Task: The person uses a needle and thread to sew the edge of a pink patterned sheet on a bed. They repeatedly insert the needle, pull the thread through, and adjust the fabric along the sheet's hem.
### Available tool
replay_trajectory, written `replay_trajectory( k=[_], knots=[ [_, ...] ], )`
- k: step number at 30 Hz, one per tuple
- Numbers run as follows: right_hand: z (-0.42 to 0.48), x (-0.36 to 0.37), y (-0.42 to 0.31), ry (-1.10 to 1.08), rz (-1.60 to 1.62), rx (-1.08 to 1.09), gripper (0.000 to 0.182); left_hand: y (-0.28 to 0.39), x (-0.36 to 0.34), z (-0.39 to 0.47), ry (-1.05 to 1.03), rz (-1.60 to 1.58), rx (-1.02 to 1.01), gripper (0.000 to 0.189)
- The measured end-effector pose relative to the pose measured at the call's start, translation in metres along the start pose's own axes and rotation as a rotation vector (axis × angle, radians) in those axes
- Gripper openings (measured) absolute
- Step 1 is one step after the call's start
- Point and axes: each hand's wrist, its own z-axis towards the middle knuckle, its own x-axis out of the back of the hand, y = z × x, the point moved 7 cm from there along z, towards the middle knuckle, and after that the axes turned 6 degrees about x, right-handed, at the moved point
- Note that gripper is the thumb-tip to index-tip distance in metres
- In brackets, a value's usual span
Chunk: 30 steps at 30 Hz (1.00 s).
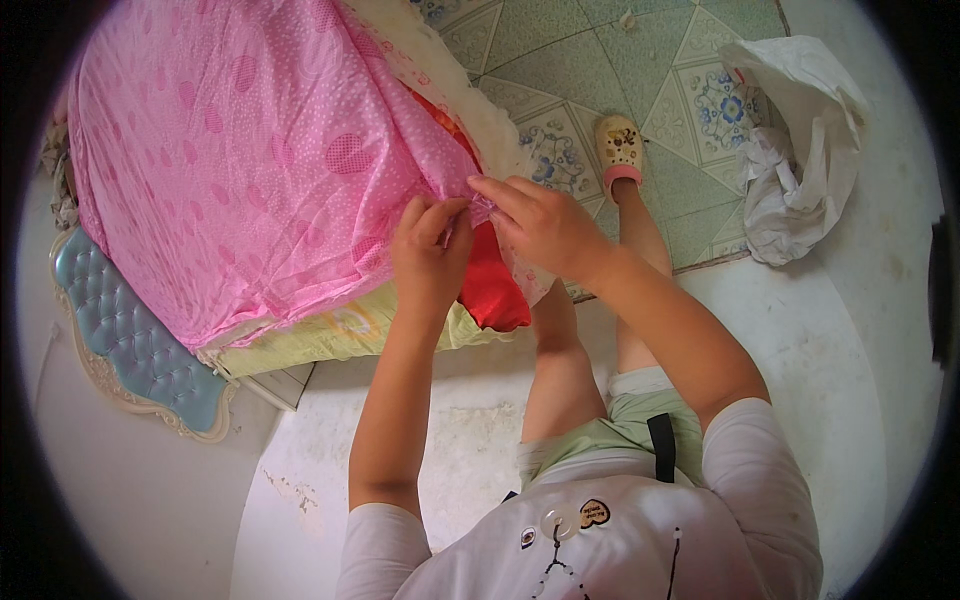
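Note:
A pink patterned fabric cover (247, 150) is spread over the bed, its corner drawn up between my hands. My left hand (433, 244) pinches the gathered corner between thumb and fingers. Close beside it on the right, my right hand (544, 221) grips thin strings or a fabric edge at the same corner; the fine detail is too small to tell. Red satiny fabric (493, 289) hangs below the hands. White fluffy padding (480, 112) shows along the bed's right side, and a yellow-green sheet (330, 330) lies under the pink cover.
A tufted blue headboard (135, 322) with a carved cream frame stands at the lower left. On the patterned floor tiles (570, 67) at the right lies a crumpled white bag (817, 165). My foot in a cream clog (621, 142) stands beside the bed. A white wall is close to me.

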Motion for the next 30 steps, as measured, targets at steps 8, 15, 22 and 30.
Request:
replay_trajectory(
  k=[8, 15, 22, 30],
  knots=[
    [0.003, 0.005, 0.003, -0.136, -0.041, 0.039, 0.037, -0.004, 0.004, 0.000, -0.049, -0.080, 0.046, 0.016],
    [0.003, 0.008, -0.001, -0.117, -0.063, 0.111, 0.037, -0.004, 0.002, 0.002, -0.047, -0.011, 0.073, 0.015],
    [0.008, 0.012, 0.000, -0.141, -0.074, 0.177, 0.034, -0.007, 0.006, 0.006, -0.135, -0.030, 0.078, 0.014],
    [0.016, 0.019, -0.002, -0.203, -0.050, 0.229, 0.034, -0.008, 0.007, 0.012, -0.284, -0.129, 0.082, 0.008]
  ],
)
